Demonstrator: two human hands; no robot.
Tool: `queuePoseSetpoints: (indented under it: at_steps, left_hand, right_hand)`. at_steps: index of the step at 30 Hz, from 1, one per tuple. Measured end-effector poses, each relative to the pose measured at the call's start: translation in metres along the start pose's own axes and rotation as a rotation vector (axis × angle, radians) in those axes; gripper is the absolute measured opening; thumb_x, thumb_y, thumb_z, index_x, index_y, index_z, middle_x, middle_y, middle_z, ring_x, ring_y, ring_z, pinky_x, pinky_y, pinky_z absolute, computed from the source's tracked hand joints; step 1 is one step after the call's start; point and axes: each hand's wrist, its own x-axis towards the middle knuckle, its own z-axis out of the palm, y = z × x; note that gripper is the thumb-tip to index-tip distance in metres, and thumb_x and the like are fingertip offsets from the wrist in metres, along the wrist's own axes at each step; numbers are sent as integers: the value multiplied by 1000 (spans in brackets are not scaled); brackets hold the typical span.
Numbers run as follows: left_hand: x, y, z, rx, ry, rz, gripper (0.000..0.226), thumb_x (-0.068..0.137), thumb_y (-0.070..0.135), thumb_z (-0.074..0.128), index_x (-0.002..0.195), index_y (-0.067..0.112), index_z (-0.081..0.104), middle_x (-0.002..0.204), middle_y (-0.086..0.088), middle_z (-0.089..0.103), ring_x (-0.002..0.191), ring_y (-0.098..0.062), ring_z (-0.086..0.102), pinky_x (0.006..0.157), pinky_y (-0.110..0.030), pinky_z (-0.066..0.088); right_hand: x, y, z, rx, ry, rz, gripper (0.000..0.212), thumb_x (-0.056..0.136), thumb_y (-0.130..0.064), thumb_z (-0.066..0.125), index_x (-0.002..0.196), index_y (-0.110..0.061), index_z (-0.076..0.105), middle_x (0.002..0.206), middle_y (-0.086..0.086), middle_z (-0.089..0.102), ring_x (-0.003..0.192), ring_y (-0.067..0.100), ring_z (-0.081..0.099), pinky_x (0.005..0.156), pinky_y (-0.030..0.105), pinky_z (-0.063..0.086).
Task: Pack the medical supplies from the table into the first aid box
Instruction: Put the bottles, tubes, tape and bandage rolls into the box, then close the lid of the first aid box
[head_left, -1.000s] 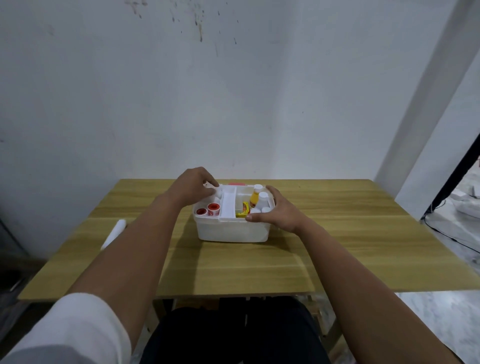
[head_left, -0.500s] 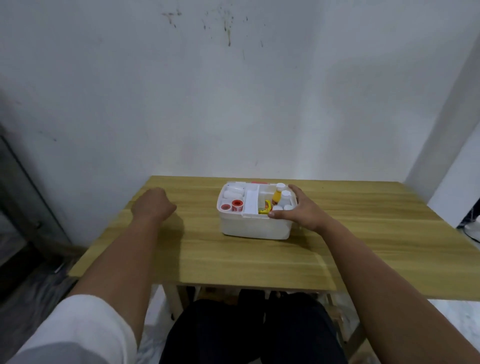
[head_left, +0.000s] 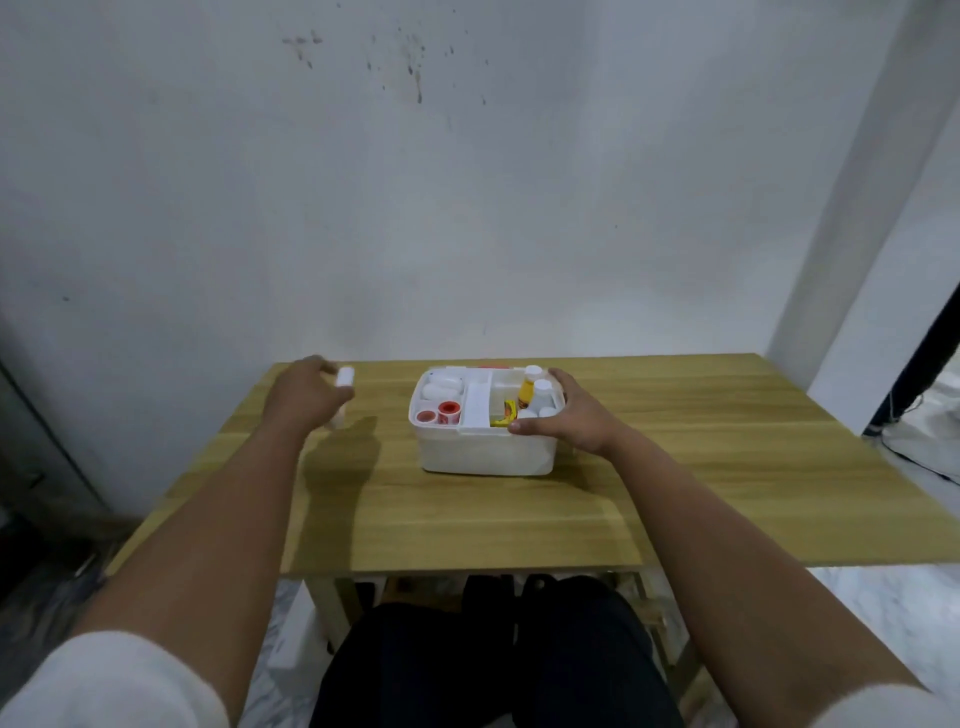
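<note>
A white first aid box (head_left: 485, 457) stands open on the wooden table (head_left: 701, 467). Its left compartments hold white rolls and red tape rolls (head_left: 449, 410); the right ones hold an orange bottle (head_left: 527, 392), white bottles and a yellow packet (head_left: 506, 413). My right hand (head_left: 569, 415) grips the box's right rim. My left hand (head_left: 306, 395) is raised above the table to the left of the box, closed around a white roll (head_left: 344, 378) whose ends stick out above and below the fist.
The table's back edge meets a white wall. A white pillar (head_left: 857, 208) rises at the right. My legs in dark trousers (head_left: 493, 654) are under the front edge. A dark cabinet (head_left: 31, 457) stands at the far left.
My left hand left the box, went to the table's left side, closed on the white roll and lifted it toward the box. My right hand stayed on the rim.
</note>
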Motion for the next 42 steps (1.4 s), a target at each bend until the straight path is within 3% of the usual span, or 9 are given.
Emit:
queuePoseSetpoints:
  at_steps: [6,13,17,23,26,30,34,39,42]
  left_hand:
    - [-14,91,21,-120,-108,216,35,81,27,78,115,22,68,114,-2,70,96,-19,66,70,-31,51]
    - [-43,125,63,95,-219,316,28,82,22,77,107,13,67,98,0,62,89,-23,65,67,-33,54]
    - [-40,121,74,125,-178,319,20,82,26,83,92,15,69,89,-3,71,70,-21,71,65,-37,62]
    - [-21,112,78,48,-122,377,23,90,41,76,79,23,69,84,5,73,72,-12,67,59,-27,44]
    - [-3,98,81,-29,-6,283,33,94,51,65,101,20,73,98,6,72,86,-13,65,68,-29,46]
    - [23,80,91,-139,-95,45,56,95,60,59,128,14,66,125,-3,69,100,-18,60,81,-34,47]
    - [43,71,95,-460,-314,-204,70,91,71,57,125,11,66,118,-7,70,97,-27,68,85,-41,54]
    - [44,76,92,-517,-295,-182,64,92,75,50,93,12,61,100,-5,69,90,-27,68,89,-48,57]
    - [37,83,81,-580,-299,-138,68,93,77,45,119,17,62,117,-5,65,100,-24,64,82,-41,52]
  right_hand:
    - [1,2,1,-8,-2,-8,118,67,-42,94,159,-24,22,131,-7,50,119,18,54,93,31,45]
    - [0,1,1,-8,10,-19,109,70,-38,93,155,-25,27,117,-18,53,103,4,58,76,19,46]
    - [0,2,1,-14,-4,-9,119,65,-44,95,158,-24,22,134,-6,51,120,18,54,93,30,47]
    - [12,2,-6,-39,-17,30,127,56,-75,86,158,-24,28,144,-4,55,122,17,58,100,39,54]
    - [19,2,-9,-4,44,71,111,67,-89,63,153,-24,39,141,-2,59,119,18,61,98,44,55]
    - [40,0,-11,101,88,184,111,66,-101,44,148,-25,51,150,-2,53,130,25,55,108,51,46]
    - [58,0,-9,188,113,269,75,75,-95,41,102,-30,69,123,3,70,107,25,65,101,48,50]
    - [60,-5,-8,259,181,322,89,67,-97,47,112,-23,68,118,3,70,107,27,66,101,52,51]
    - [51,-18,-11,265,175,265,90,65,-99,47,110,-24,71,119,1,69,111,27,64,105,55,48]
